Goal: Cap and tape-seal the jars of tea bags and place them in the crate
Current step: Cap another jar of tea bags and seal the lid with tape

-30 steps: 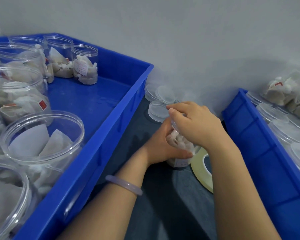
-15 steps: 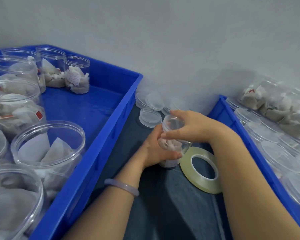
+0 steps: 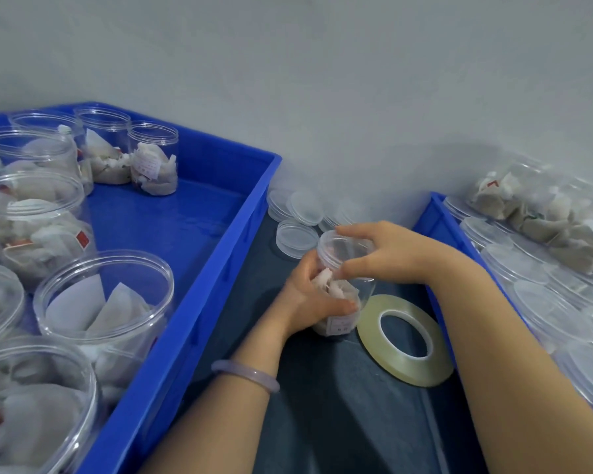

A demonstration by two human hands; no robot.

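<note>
Clear jar (image 3: 343, 319) is held between blue crates (image 3: 220, 268) (image 3: 435, 213), left hand (image 3: 308, 299) gripping low, right hand (image 3: 391, 254) gripping its top.

Clear jar (image 3: 340, 327) w/ tea bags (image 3: 336, 289) upright, tape roll (image 3: 408, 370) flat just beside

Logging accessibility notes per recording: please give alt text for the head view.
Two hands work a small jar of tea bags on a dark surface: the left hand holds its body, the right hand grips its clear lid. A tape roll lies beside it, between a blue crate of open jars and a second crate of capped jars.
</note>
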